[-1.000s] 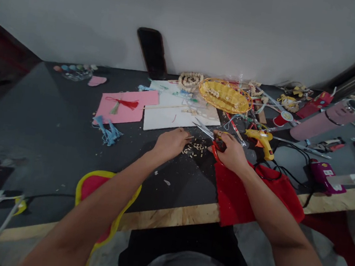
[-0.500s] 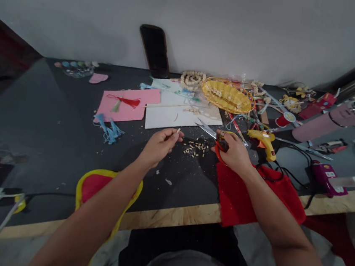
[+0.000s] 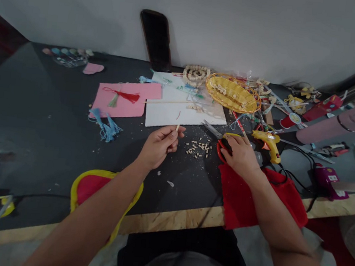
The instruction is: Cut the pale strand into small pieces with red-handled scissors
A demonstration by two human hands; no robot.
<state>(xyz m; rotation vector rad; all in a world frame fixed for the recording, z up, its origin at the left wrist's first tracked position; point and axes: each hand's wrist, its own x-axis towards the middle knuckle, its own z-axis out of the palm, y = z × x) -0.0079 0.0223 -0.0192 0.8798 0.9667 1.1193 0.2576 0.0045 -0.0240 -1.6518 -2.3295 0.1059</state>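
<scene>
My left hand (image 3: 162, 145) pinches a short pale stick (image 3: 177, 128) between thumb and fingertips, just in front of the white board (image 3: 185, 116). To the right, my right hand (image 3: 240, 153) is closed on the red-handled scissors (image 3: 212, 130), whose blades point up and left toward the board. The blades look slightly parted. Between my hands, several small pale cut pieces (image 3: 199, 147) lie scattered with crumbs on the dark table (image 3: 176, 200). A thin brown strip (image 3: 178, 115) rests on the white board.
A yellow wicker basket (image 3: 233, 94) sits behind the scissors. At right are a yellow glue gun (image 3: 268, 144), red cloth (image 3: 240, 199) and pink bottle (image 3: 333, 126). Pink paper (image 3: 123, 108) with tassels lies left. A phone (image 3: 157, 40) leans on the wall.
My right hand and the scissors have come down lower, toward the table. The pale stick in my left hand now points more upright. The whole view has shifted slightly.
</scene>
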